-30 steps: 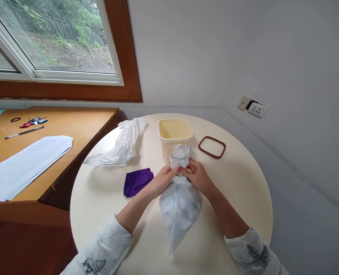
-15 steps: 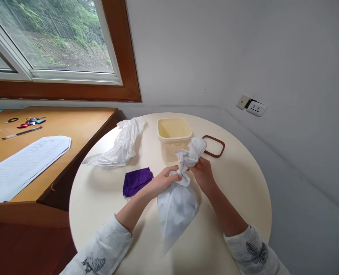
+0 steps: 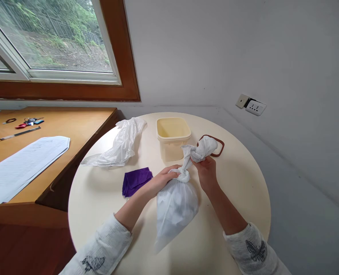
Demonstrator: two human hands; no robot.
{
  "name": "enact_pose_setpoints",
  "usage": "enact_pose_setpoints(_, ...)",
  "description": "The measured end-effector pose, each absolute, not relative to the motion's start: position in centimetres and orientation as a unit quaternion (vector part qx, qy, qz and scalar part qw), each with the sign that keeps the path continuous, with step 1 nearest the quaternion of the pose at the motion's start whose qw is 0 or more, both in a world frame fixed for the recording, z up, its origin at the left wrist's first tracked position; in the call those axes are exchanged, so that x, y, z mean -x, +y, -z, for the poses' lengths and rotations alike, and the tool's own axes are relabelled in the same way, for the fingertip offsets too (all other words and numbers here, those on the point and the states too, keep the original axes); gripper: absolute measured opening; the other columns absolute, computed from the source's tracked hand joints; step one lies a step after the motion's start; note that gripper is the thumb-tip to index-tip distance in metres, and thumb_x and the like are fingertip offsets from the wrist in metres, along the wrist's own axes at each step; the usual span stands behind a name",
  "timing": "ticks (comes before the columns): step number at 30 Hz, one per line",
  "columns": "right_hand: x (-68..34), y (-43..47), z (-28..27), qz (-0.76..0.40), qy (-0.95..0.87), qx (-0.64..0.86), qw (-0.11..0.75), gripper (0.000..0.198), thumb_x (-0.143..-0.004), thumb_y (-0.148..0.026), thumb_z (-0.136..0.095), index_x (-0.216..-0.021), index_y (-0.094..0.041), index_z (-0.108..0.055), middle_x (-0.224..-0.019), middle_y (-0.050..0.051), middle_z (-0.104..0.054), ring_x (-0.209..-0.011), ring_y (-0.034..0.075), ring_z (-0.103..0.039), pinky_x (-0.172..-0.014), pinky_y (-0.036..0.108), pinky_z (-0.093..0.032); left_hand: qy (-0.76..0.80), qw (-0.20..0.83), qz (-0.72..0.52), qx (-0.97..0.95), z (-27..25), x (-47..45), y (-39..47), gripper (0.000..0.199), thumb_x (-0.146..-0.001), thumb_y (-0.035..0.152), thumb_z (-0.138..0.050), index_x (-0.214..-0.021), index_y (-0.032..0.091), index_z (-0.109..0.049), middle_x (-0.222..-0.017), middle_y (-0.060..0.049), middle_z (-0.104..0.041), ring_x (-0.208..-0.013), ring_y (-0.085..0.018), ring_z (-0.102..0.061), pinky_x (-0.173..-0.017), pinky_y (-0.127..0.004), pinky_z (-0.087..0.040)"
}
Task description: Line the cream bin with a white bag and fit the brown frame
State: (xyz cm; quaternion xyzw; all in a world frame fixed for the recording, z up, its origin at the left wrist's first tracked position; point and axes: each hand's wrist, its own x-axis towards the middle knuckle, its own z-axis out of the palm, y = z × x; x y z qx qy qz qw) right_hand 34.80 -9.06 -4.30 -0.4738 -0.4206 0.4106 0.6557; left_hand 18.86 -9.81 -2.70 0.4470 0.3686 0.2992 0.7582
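A white plastic bag (image 3: 177,208), bulging with contents I cannot make out, hangs over the round table with a knot near its neck. My left hand (image 3: 164,181) is closed on the bag at the knot. Higher up, my right hand (image 3: 206,171) pinches the twisted, bunched top of the bag. Behind the knot stands a cream plastic tub (image 3: 172,147) with no lid on it. The bunched top partly covers a brown rectangular ring (image 3: 221,147) lying right of the tub. Left of my left hand lies a folded purple cloth (image 3: 136,181).
An empty-looking crumpled clear plastic bag (image 3: 122,147) lies at the back left of the round cream table (image 3: 244,191). A wooden desk (image 3: 80,118) adjoins on the left, with papers (image 3: 37,164), a pen (image 3: 20,133) and small items. Wall sockets (image 3: 255,107) are at right.
My right hand has moved slightly to the right, drawing the bunched top of the bag away from the knot. My left hand stays at the knot.
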Motion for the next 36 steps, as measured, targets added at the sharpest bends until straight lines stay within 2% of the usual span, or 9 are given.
enact_pose_setpoints(5,-35.0,-8.8,4.5,-0.465,-0.403,0.441,0.654,0.022,-0.065,-0.03,-0.07,-0.082,-0.019,-0.062,-0.082,0.002,-0.064,-0.08,0.018,-0.057,-0.074,0.033,-0.046,0.339,0.782,-0.306,-0.425,3.4,-18.6,-9.5,0.037,-0.069,0.023,-0.065,-0.105,0.016,-0.064,-0.091,-0.005,-0.067,-0.079,-0.016,-0.058,-0.072,-0.024,-0.041)
enact_pose_setpoints(9,-35.5,-9.0,4.1,-0.589,-0.441,0.372,0.565,0.025,-0.075,-0.036,-0.062,-0.096,-0.023,-0.06,-0.098,0.004,-0.062,-0.089,0.019,-0.057,-0.077,0.036,-0.048,0.302,0.8,-0.318,-0.409,3.6,-18.5,-9.4,0.037,-0.072,0.023,-0.066,-0.109,0.017,-0.062,-0.088,-0.005,-0.067,-0.075,-0.015,-0.059,-0.071,-0.025,-0.043)
enact_pose_setpoints(13,-36.3,-9.5,3.9,-0.667,-0.495,0.321,0.455,0.039,-0.079,-0.043,-0.057,-0.115,-0.028,-0.052,-0.12,0.006,-0.053,-0.104,0.021,-0.054,-0.086,0.038,-0.045,0.25,0.823,-0.346,-0.376,3.7,-18.4,-9.3,0.035,-0.072,0.017,-0.065,-0.107,0.016,-0.063,-0.088,-0.007,-0.068,-0.078,-0.018,-0.062,-0.076,-0.029,-0.045)
enact_pose_setpoints(18,-37.2,-10.0,4.2,-0.71,-0.562,0.26,0.335,0.065,-0.075,-0.047,-0.063,-0.131,-0.028,-0.038,-0.129,0.008,-0.047,-0.116,0.023,-0.046,-0.098,0.04,-0.034,0.207,0.825,-0.368,-0.375,3.6,-17.9,-9.1,0.029,-0.074,0.015,-0.061,-0.103,0.014,-0.064,-0.084,-0.008,-0.069,-0.078,-0.02,-0.064,-0.074,-0.03,-0.045)
enact_pose_setpoints(23,-37.4,-10.1,4.1,-0.707,-0.611,0.255,0.249,0.085,-0.065,-0.042,-0.073,-0.137,-0.029,-0.03,-0.132,0.007,-0.043,-0.124,0.025,-0.037,-0.101,0.041,-0.031,0.218,0.815,-0.391,-0.369,3.2,-17.8,-9.1,0.022,-0.07,0.015,-0.06,-0.091,0.013,-0.067,-0.076,-0.006,-0.068,-0.07,-0.02,-0.063,-0.068,-0.029,-0.046)
enact_pose_setpoints(27,-37.3,-10.2,3.7,-0.699,-0.617,0.291,0.214,0.083,-0.062,-0.032,-0.076,-0.134,-0.03,-0.036,-0.131,0.005,-0.046,-0.121,0.025,-0.041,-0.099,0.039,-0.035,0.249,0.796,-0.395,-0.386,2.9,-18.1,-9.4,0.021,-0.071,0.017,-0.059,-0.09,0.014,-0.067,-0.075,-0.005,-0.068,-0.067,-0.018,-0.062,-0.064,-0.027,-0.044)
enact_pose_setpoints(32,-37.7,-9.8,3.9,-0.689,-0.621,0.304,0.216,0.07,-0.064,-0.032,-0.074,-0.128,-0.025,-0.046,-0.121,0.006,-0.054,-0.114,0.024,-0.048,-0.095,0.038,-0.038,0.269,0.764,-0.412,-0.417,2.7,-18.2,-9.5,0.025,-0.072,0.02,-0.061,-0.094,0.013,-0.067,-0.081,-0.006,-0.068,-0.064,-0.014,-0.059,-0.06,-0.023,-0.041)
enact_pose_setpoints(36,-38.5,-9.2,4.2,-0.673,-0.635,0.31,0.221,0.054,-0.068,-0.034,-0.069,-0.119,-0.022,-0.055,-0.116,0.005,-0.058,-0.111,0.024,-0.051,-0.093,0.037,-0.039,0.252,0.764,-0.411,-0.429,2.3,-18.4,-9.4,0.029,-0.076,0.021,-0.058,-0.103,0.014,-0.064,-0.092,-0.008,-0.068,-0.077,-0.018,-0.06,-0.064,-0.024,-0.042)
